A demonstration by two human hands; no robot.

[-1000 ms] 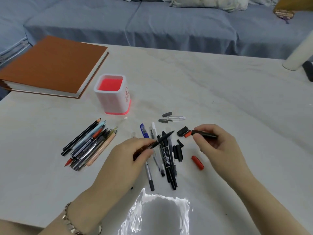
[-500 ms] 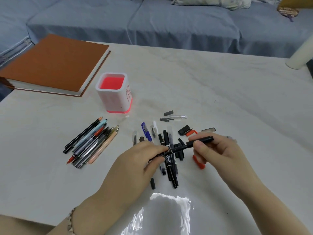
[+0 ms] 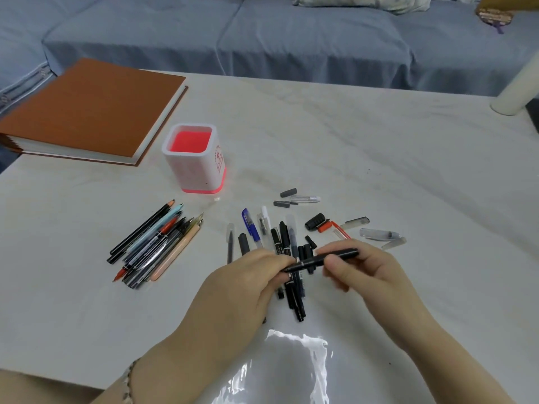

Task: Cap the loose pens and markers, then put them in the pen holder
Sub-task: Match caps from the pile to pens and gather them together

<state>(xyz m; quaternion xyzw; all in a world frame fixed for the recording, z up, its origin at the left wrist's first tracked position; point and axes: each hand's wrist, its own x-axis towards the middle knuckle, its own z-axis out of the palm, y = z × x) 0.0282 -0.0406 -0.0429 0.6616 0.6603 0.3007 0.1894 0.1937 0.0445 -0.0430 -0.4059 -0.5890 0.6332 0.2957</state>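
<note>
Both hands hold one black marker (image 3: 316, 260) just above a pile of black pens and caps (image 3: 291, 258). My left hand (image 3: 248, 284) grips its left end; my right hand (image 3: 361, 266) pinches the capped right end. The white pen holder (image 3: 194, 167) with a red inside stands empty at the upper left of the pile. A bundle of pencils and pens (image 3: 157, 246) lies to the left. Loose caps (image 3: 315, 222) and clear pens (image 3: 377, 234) lie to the right of the pile.
A thick brown book (image 3: 87, 112) lies at the table's far left. A white cylinder (image 3: 516, 94) stands at the far right edge. A clear plastic bag (image 3: 291, 371) lies at the near edge. A blue sofa (image 3: 262, 36) runs behind the table.
My right hand put down the red-tipped pen, moved to the black marker held in my left hand and closed on its right end. A black cap now sits on that end.
</note>
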